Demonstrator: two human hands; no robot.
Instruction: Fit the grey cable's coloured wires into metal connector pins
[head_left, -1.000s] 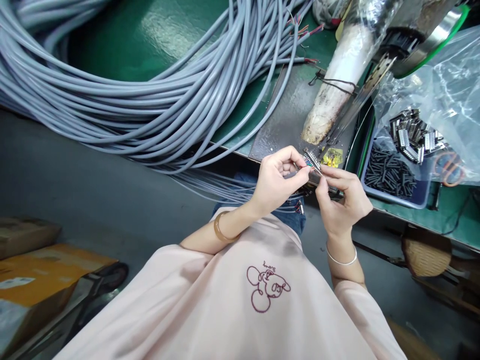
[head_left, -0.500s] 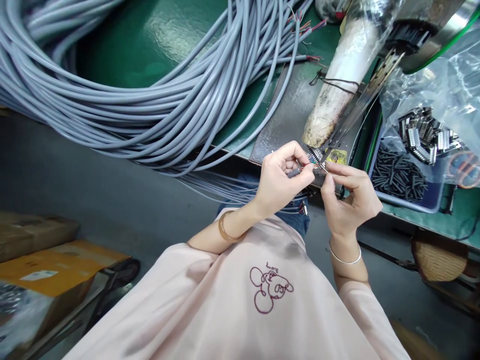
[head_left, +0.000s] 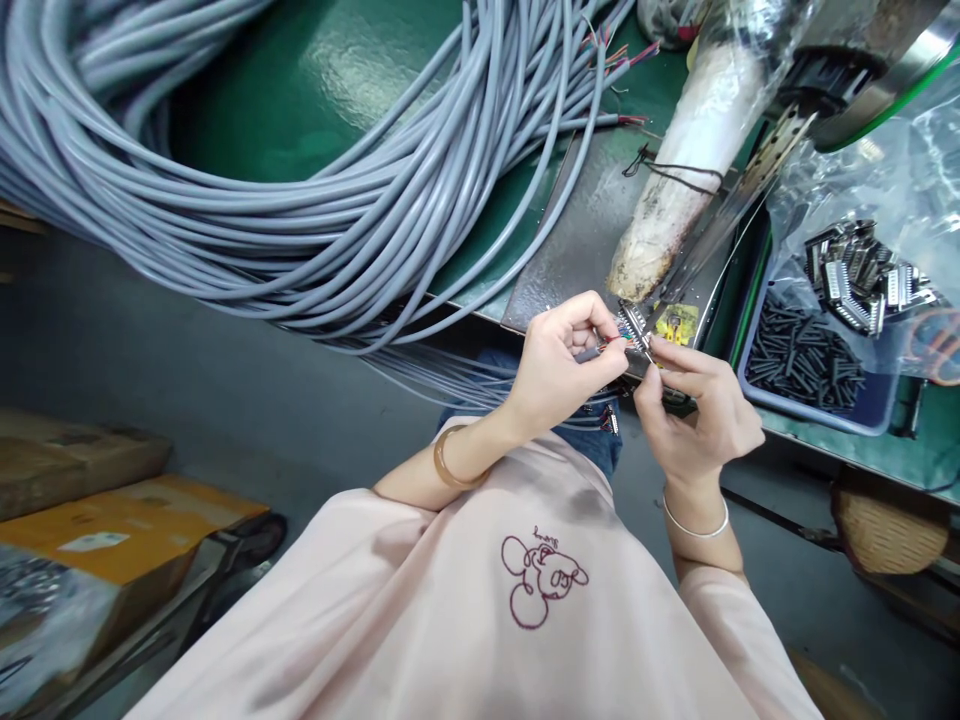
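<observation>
So the left hand point(head_left: 566, 355) comes in from the lower left, wrist pretty straight, with thumb and index fingertip pinching the coloured wires point(head_left: 628, 343). Right hand point(head_left: 697, 410) comes up from below, fingers angled up and left; thumb and fingertips are nearly together by the connector point(head_left: 632, 320), but it's too small to tell what they're gripping. The connector's at the front edge of the dark board point(head_left: 559, 265), just under the white tube's point(head_left: 675, 190) lower end, long axis slanting upper left to lower right. Wires point right, toward it.
</observation>
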